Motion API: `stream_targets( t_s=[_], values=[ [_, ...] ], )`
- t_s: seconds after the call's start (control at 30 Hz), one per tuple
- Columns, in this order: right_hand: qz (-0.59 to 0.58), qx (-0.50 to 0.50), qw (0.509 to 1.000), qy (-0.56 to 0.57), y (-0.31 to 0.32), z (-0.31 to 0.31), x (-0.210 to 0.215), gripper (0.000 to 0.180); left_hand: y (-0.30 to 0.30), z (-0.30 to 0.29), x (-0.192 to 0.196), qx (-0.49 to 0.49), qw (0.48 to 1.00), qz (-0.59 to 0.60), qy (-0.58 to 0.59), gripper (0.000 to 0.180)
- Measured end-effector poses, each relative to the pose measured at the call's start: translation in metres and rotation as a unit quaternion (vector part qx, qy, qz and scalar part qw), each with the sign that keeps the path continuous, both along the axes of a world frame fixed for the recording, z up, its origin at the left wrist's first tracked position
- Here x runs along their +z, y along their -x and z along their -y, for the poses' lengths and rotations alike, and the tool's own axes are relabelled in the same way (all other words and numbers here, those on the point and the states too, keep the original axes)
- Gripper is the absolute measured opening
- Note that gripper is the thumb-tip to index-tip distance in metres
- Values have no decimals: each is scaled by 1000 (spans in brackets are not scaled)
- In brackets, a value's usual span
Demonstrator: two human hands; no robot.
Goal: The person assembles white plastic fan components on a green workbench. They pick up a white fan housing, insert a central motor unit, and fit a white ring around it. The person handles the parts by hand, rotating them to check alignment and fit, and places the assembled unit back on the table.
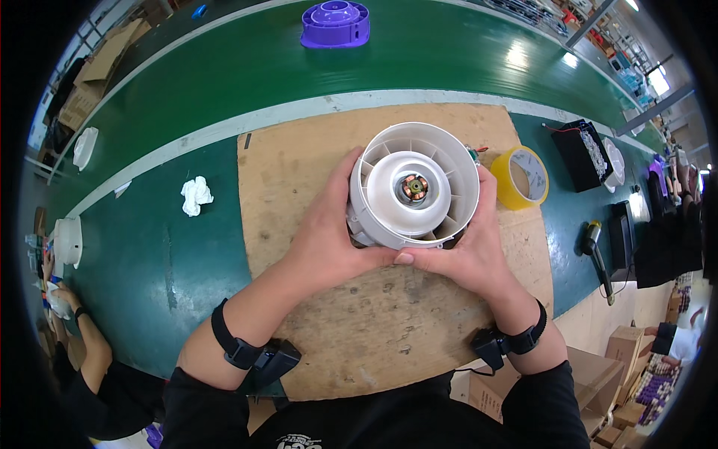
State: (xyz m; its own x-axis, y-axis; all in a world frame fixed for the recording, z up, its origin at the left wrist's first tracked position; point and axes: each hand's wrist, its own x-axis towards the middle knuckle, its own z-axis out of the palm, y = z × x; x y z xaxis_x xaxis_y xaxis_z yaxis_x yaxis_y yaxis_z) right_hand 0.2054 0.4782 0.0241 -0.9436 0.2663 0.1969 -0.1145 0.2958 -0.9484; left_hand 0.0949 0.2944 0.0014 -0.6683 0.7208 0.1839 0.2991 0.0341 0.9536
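A round white plastic fan housing [413, 185] with radial vanes and a small copper-coloured motor at its centre is held above a brown board [374, 329]. My left hand [329, 232] wraps its left side. My right hand [467, 247] cups its right and lower side, thumb under the rim. Both wrists wear black bands.
A yellow tape roll [522, 177] lies right of the housing. A purple plastic part [336, 24] rides on the green conveyor belt [419, 60]. A crumpled white cloth [196, 196], a black box [580, 153] and a black tool [592, 243] lie nearby. Another person's arm [82, 337] works at the left.
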Motion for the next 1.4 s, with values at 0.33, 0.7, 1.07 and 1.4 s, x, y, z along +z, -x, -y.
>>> stream_targets(
  t_s=[0.33, 0.7, 1.07, 1.4],
  values=[
    [0, 2, 998, -57, -2, -4, 1, 119, 2, 0, 0, -7, 1000, -7, 4, 119],
    [54, 36, 996, -61, -4, -14, 5, 128, 6, 7, 3, -31, 993, -103, 57, 121],
    [80, 27, 987, -136, -8, -19, 9, 120, 122, 10, 61, -5, 981, 119, 154, 58],
    [82, 16, 987, -138, -3, -20, 12, 112, 286, -134, -2, 204, 915, -251, 240, 133]
  ],
)
